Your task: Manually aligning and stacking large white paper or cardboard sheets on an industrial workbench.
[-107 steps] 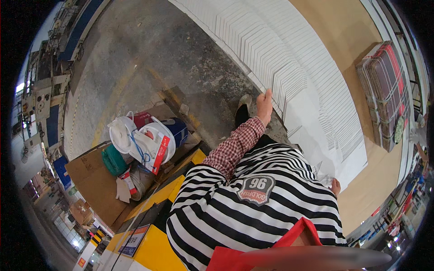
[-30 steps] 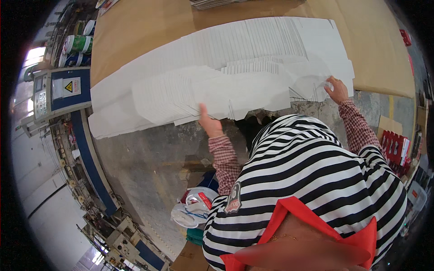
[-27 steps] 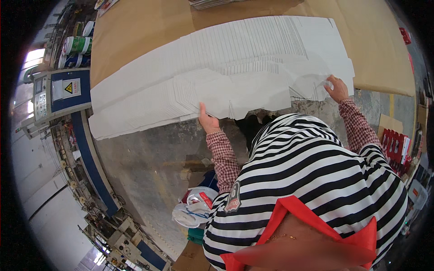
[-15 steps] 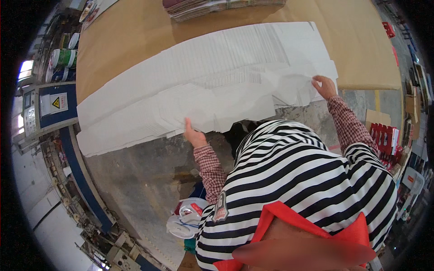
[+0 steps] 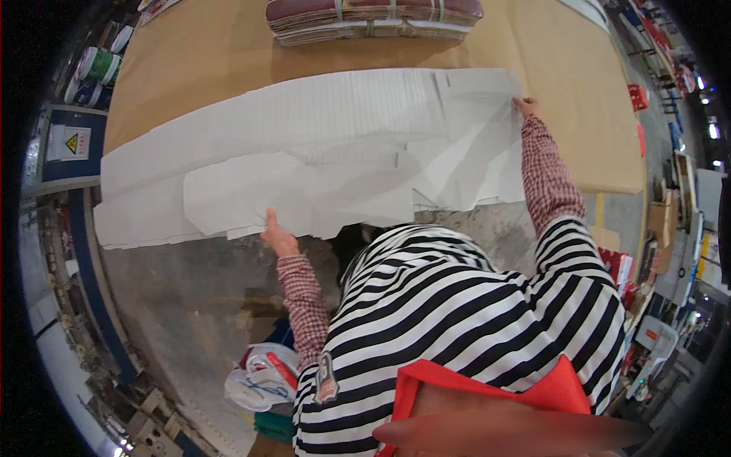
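A long spread of overlapping white cardboard blanks [image 5: 365, 107] lies along the near side of a brown-covered table, its near edge jutting over the floor. My left hand [image 5: 280, 238] is at the near edge of a white blank [image 5: 236, 190] on top, thumb over it and the other fingers mostly hidden beneath. At the far right corner of the spread, my right hand [image 5: 526, 107] pinches the edge of a blank between thumb and fingers. A broad, wrinkled-looking white area lies between the two hands.
Beyond the blanks, a strapped bundle of flat maroon-topped board [image 5: 373, 21] rests on the brown tabletop [image 5: 183, 84]. A blue machine cabinet [image 5: 72, 145] with a warning label stands at left. A white bag [image 5: 263, 373] sits low beside my left arm; red boxes [image 5: 617, 266] are at right.
My right hand has moved from the near right part of the spread to its far right corner. My left hand stays at the near edge. The blanks look flatter, and the whole view has shifted.
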A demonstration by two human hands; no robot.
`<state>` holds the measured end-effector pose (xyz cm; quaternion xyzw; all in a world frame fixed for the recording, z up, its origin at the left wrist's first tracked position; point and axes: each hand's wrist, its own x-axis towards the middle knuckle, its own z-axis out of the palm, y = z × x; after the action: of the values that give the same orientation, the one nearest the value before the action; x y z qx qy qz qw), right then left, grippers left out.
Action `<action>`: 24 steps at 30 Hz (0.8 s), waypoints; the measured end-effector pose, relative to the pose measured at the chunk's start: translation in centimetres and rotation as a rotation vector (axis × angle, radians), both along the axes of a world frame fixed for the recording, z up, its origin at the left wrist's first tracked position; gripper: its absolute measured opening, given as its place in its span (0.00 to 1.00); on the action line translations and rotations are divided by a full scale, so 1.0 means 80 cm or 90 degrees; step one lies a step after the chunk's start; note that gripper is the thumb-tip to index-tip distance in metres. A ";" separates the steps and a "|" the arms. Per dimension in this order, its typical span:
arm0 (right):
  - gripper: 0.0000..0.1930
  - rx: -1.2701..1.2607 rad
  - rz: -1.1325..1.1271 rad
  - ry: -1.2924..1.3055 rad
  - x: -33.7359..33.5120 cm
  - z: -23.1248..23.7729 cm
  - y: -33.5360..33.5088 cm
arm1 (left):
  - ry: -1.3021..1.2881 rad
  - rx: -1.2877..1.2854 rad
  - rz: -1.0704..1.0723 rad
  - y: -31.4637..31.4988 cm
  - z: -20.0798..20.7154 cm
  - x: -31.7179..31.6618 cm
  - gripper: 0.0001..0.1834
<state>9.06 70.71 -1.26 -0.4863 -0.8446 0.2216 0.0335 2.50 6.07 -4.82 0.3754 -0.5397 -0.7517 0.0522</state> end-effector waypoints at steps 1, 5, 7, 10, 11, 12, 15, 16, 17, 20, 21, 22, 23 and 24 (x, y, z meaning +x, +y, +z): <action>0.29 -0.013 -0.012 0.063 0.000 0.013 -0.005 | 0.022 0.026 -0.025 -0.008 -0.003 0.001 0.26; 0.29 0.047 -0.081 0.266 0.017 0.057 -0.028 | 0.026 0.074 -0.024 -0.011 0.011 0.004 0.28; 0.33 -0.013 -0.139 0.371 0.014 0.060 -0.028 | 0.028 0.068 -0.018 -0.007 0.012 0.005 0.29; 0.40 -0.245 -0.222 0.239 0.006 0.030 -0.003 | 0.032 0.086 -0.030 -0.004 0.014 0.002 0.31; 0.43 -0.319 -0.252 0.190 0.008 0.018 0.009 | 0.035 0.116 -0.047 -0.001 0.017 0.002 0.32; 0.45 -0.392 -0.284 0.140 0.010 0.007 0.021 | 0.029 0.121 -0.045 0.005 0.019 0.001 0.32; 0.42 -0.364 -0.196 0.061 0.002 -0.002 0.026 | -0.024 0.060 0.017 0.010 0.021 0.002 0.30; 0.40 -0.270 -0.146 0.018 -0.003 -0.003 0.019 | -0.008 0.050 0.019 0.003 0.018 0.002 0.28; 0.40 -0.274 -0.136 0.014 -0.005 -0.003 0.013 | 0.008 0.039 0.020 -0.005 0.015 0.004 0.27; 0.35 -0.149 -0.086 0.064 0.010 0.005 0.037 | 0.055 0.085 -0.017 -0.005 0.009 0.004 0.23; 0.34 -0.247 -0.166 0.185 0.040 0.010 0.084 | 0.053 0.108 -0.032 0.012 0.010 -0.005 0.23; 0.33 -0.351 -0.237 0.307 0.057 0.009 0.109 | 0.050 0.104 -0.042 0.026 0.015 -0.010 0.23; 0.35 -0.536 -0.245 0.449 0.006 0.002 0.014 | 0.047 0.031 0.001 -0.003 0.027 0.010 0.23; 0.35 -0.528 -0.246 0.454 0.010 0.007 0.021 | 0.048 0.038 -0.004 -0.002 0.027 0.008 0.23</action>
<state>9.84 72.38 -0.72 -0.4995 -0.5194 0.6740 0.1625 3.10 5.93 -2.69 0.3463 -0.5155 -0.7816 0.0590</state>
